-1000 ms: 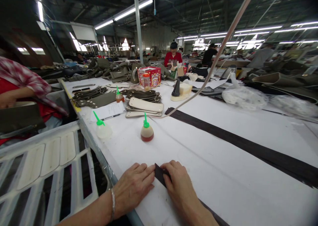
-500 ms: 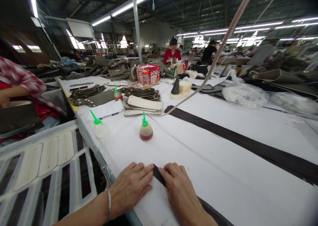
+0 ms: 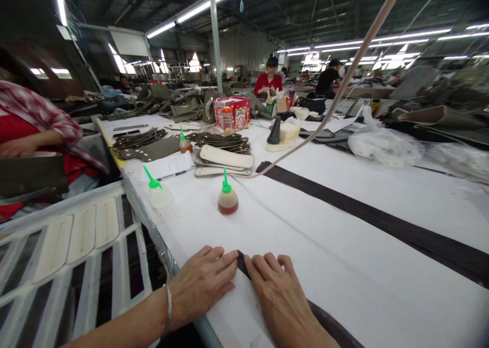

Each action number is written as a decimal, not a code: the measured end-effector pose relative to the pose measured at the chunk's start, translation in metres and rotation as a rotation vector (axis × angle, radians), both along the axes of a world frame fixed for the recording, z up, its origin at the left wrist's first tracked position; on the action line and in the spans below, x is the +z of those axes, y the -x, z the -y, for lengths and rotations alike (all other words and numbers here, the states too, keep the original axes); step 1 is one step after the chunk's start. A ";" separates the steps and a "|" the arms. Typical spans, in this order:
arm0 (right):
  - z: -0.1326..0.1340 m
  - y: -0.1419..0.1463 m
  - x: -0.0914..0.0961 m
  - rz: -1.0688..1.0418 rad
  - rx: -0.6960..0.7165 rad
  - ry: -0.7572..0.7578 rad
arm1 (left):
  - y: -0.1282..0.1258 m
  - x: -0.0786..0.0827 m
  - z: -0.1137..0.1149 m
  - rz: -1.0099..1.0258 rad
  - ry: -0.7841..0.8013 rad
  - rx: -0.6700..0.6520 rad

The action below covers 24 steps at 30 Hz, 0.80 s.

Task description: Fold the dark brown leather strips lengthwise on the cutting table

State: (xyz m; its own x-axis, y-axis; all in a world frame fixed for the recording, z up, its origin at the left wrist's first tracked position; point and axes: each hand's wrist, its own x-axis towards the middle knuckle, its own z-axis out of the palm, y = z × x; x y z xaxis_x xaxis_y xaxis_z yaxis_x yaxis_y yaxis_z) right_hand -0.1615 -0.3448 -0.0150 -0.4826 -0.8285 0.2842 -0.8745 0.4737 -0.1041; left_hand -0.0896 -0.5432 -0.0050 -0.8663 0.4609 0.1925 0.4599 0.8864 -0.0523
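Observation:
A dark narrow strip (image 3: pixel 242 264) lies on the white-covered table, running from between my hands under my right hand and out again below it. My left hand (image 3: pixel 204 282), a silver bracelet at its wrist, pinches the strip's far end with its fingertips. Curled over the strip just to the right, my right hand (image 3: pixel 277 292) grips it with fingers and thumb close together. Beyond both hands stands a squeeze bottle (image 3: pixel 228 201) with a green spout and reddish-brown liquid. A paler green-spouted bottle (image 3: pixel 159 195) is to its left.
Long dark strips (image 3: pixel 362 215) stretch across the table's right side. Stacked cream pieces (image 3: pixel 225 158), a red patterned box (image 3: pixel 239 113) and a clear plastic bag (image 3: pixel 382 144) lie farther back. A white rack (image 3: pixel 82 266) adjoins the left edge, near a person in a checked sleeve (image 3: pixel 42 108).
The view has shifted slightly, so the table things appear a little farther right. My right fingers have moved slightly on the strip; my left hand stays at its end.

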 end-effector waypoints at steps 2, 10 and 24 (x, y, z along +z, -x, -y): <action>0.001 0.000 0.002 -0.024 -0.006 0.016 | 0.000 -0.001 0.001 0.003 -0.005 -0.001; 0.007 0.002 0.009 0.025 -0.028 -0.067 | -0.002 -0.001 0.005 0.011 -0.040 0.052; 0.009 0.003 0.013 0.066 -0.067 -0.133 | 0.000 -0.001 0.005 0.022 -0.037 0.001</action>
